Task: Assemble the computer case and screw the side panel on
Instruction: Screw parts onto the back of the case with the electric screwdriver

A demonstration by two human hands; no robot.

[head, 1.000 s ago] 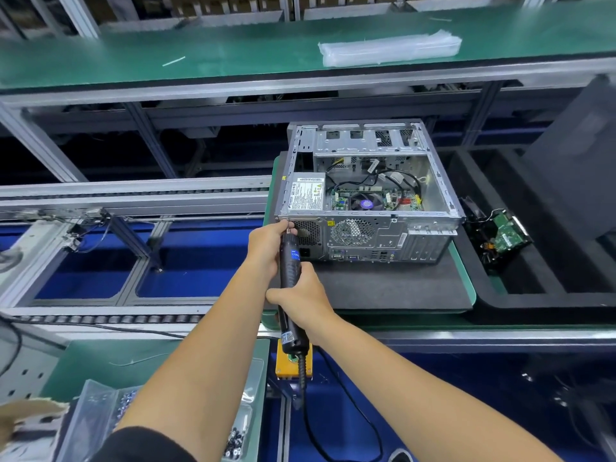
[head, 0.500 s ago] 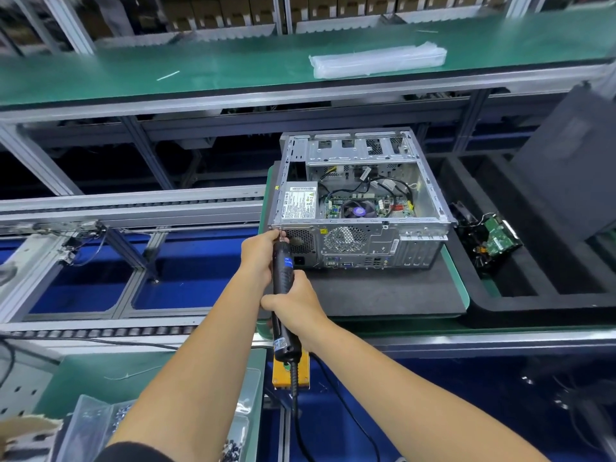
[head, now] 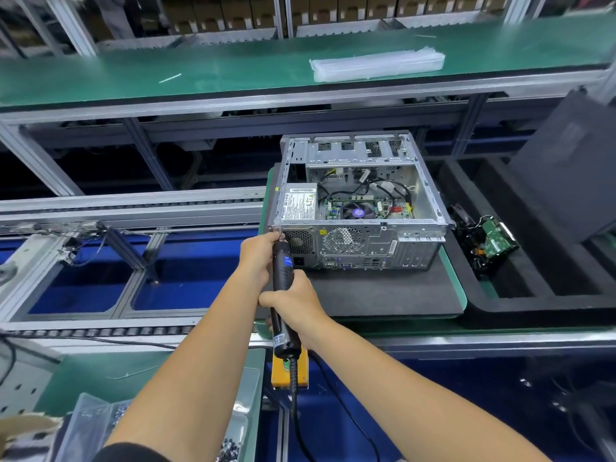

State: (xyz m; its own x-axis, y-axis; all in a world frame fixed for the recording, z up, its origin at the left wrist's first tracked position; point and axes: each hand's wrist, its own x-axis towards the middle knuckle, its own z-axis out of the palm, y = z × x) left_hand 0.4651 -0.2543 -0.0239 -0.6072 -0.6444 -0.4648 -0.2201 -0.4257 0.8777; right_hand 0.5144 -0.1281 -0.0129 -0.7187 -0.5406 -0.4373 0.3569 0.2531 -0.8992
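Screwdriving is the step in hand: the electric screwdriver (head: 282, 288) is levelled at the upper left corner of the rear face of the computer case (head: 358, 208), which lies on its side on a dark foam mat (head: 383, 291) at about 1 o'clock from the hands. The right hand (head: 293, 303) is wrapped round the driver's black barrel, and the left hand (head: 260, 253) pinches its nose, fingers curled close to the bit, steadying it against the case corner. Whether a screw sits on the bit cannot be told.

The case's top side is open, showing the power supply (head: 300, 206) and motherboard (head: 366, 208), so the side panel does not appear to be on yet. A dark panel (head: 566, 168) leans at 2 o'clock; it may be that cover. The next move probably calls for keeping the bit square to the hole, pressing straight in.

Loose screws in a clear tray (head: 233, 441) lie at 7 o'clock. A foam tray (head: 533, 295) at 3 o'clock holds a green circuit board (head: 496, 240). The driver's cord (head: 296, 411) trails down, clear of the work.
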